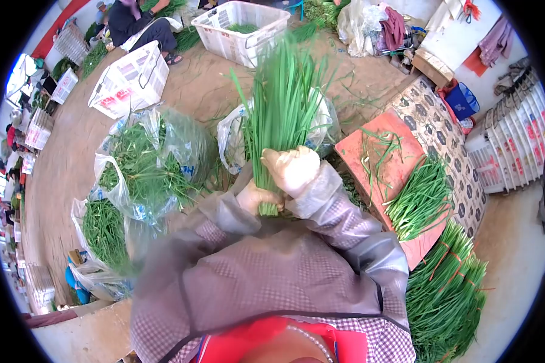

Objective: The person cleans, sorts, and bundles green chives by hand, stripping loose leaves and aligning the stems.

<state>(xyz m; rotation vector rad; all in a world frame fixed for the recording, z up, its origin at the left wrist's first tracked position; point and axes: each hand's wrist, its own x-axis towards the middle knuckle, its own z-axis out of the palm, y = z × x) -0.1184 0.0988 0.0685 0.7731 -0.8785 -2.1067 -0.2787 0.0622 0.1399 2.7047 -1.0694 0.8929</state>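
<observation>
A thick bunch of garlic chives (284, 103) stands upright in front of my chest, its leaf tips blurred and its cut ends showing at the bottom. My left hand (255, 197) is wrapped round the lower stems, just above those ends. Higher up on the right side, my right hand (295, 170), in a pale glove, is closed against the same bunch; its fingertips are partly hidden. Behind the bunch lies a white plastic bag (326, 121). To the right, a pile of loose chives (419, 196) rests on a reddish board (378, 136), with scraps of leaf around it.
Plastic bags full of greens (142, 157) stand at my left. Tied chive bundles (448, 296) lie at lower right. White crates (130, 81) sit on the dirt floor ahead, near a seated person (142, 27). Stacked crates (508, 139) line the right wall.
</observation>
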